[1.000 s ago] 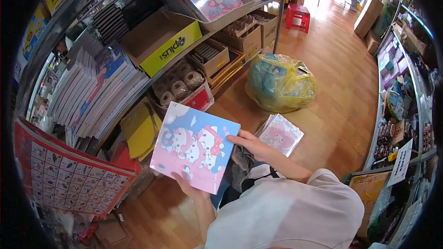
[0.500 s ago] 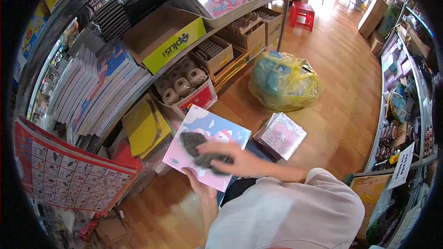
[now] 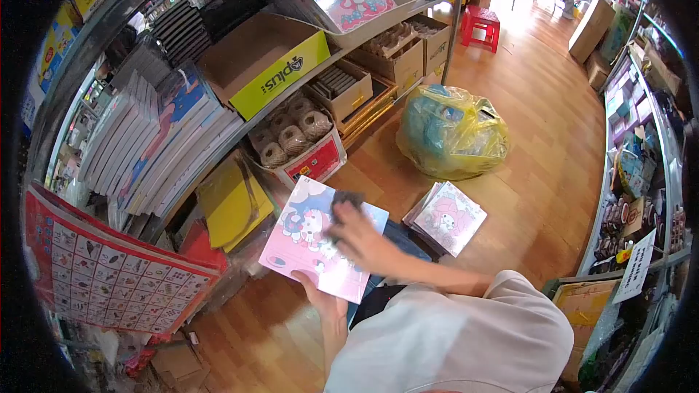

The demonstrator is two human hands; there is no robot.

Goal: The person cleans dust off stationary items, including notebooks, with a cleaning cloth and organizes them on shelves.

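Observation:
A square pink-and-blue cartoon picture panel [image 3: 295, 262] is tilted up in front of my body. My left hand [image 3: 324, 296] grips its lower edge, thumb on the front face and the other fingers hidden behind. Pressed over the panel's upper right part is my right hand [image 3: 364, 240], closed on a dark grey cloth [image 3: 349, 199], which is partly covered by the fingers. On the floor to the right lies a small stack of cartoon panels [image 3: 453, 218], a pink character on the top one.
A yellow plastic bag [image 3: 466, 149] full of things sits on the wooden floor. Left are shelves with stacked panels [image 3: 135, 138], a green-fronted box [image 3: 280, 76] and a box of twine rolls [image 3: 320, 164]. A red stool [image 3: 480, 28] stands farther back; shelving lines the right.
My right hand has swept the cloth up and to the right across the panel, uncovering the cartoon figures at left. My left hand keeps its hold on the lower edge.

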